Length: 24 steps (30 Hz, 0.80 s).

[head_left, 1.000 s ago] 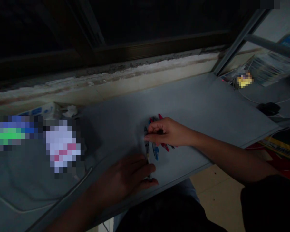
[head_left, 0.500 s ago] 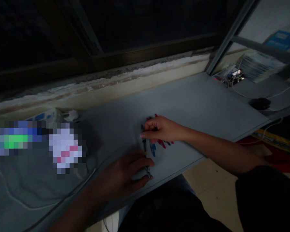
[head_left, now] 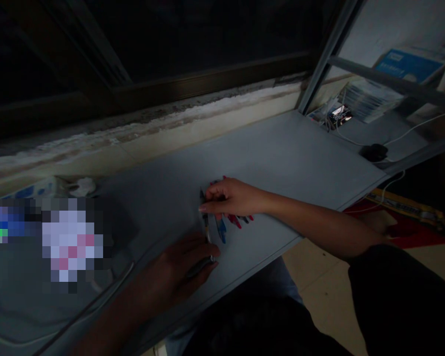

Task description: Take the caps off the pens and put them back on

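Observation:
My left hand (head_left: 181, 262) is closed, with a dark pen barrel (head_left: 199, 267) between thumb and fingers; its shiny end points right. My right hand (head_left: 232, 198) pinches a dark pen part (head_left: 202, 194) between thumb and forefinger. A thin length (head_left: 207, 231) runs from that part down to my left fingers. Under and beside my right hand lie several pens on the grey tabletop (head_left: 163, 198), among them a blue pen (head_left: 221, 230) and a red one (head_left: 235, 222). My right hand partly covers this bunch.
A power strip (head_left: 37, 190) with a white plug (head_left: 83, 186) lies at the left by the wall. Nearby are pixelated items (head_left: 68, 242) and a cable (head_left: 111, 291). At the right, a metal shelf frame (head_left: 328, 59) borders stacked papers (head_left: 371, 101) and a blue box (head_left: 410, 64).
The dark barrel in my left hand has turned from lying in line with the pen to a slant across my fingers. The whole view has shifted, so things sit further left.

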Tool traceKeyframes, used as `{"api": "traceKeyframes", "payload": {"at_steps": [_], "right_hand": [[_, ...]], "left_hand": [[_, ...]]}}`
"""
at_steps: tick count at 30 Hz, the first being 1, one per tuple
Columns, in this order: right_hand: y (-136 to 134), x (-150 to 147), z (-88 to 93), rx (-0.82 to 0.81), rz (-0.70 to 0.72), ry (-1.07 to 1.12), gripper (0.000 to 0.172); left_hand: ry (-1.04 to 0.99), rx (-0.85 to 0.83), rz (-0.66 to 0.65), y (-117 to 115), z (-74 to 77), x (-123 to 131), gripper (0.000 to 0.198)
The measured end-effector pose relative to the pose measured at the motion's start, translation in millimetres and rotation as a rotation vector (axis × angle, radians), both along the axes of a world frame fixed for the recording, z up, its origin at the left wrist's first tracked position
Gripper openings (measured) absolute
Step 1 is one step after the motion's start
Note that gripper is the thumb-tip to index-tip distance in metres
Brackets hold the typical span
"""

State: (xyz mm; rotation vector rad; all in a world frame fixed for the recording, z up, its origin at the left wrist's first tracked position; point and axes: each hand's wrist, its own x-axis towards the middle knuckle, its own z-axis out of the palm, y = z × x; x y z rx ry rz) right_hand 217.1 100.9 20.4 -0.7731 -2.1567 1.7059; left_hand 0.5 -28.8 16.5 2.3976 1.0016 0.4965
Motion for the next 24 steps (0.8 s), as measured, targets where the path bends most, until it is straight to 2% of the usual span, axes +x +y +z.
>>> {"api": "traceKeyframes", "payload": {"at_steps": [6,9,13,18,24], "right_hand": [[0,1,1.8,0.042,-0.038,0.004,0.031],[0,1,4.5,0.025,-0.039,0.008,0.033],[-1,0,4.7,0.028,-0.034,0.003,0.035],[-7,-4,4.4,-0.052,-0.043,0.034,0.033],[-11,-4,10.7,-0.05,-0.081,0.025,0.029]], "left_hand": [[0.017,-0.023,0.017,2,-4.5,-4,0.023],[0.016,0.031,0.005,2,-5.0,-3,0.018],[0.037,0.125,0.006,-2,-1.2,2,0.022],[0.055,0.148,-0.016,-7,2.6,10,0.019],[0.024,0.143,-0.05,-2,-5.5,7,0.022]]}}
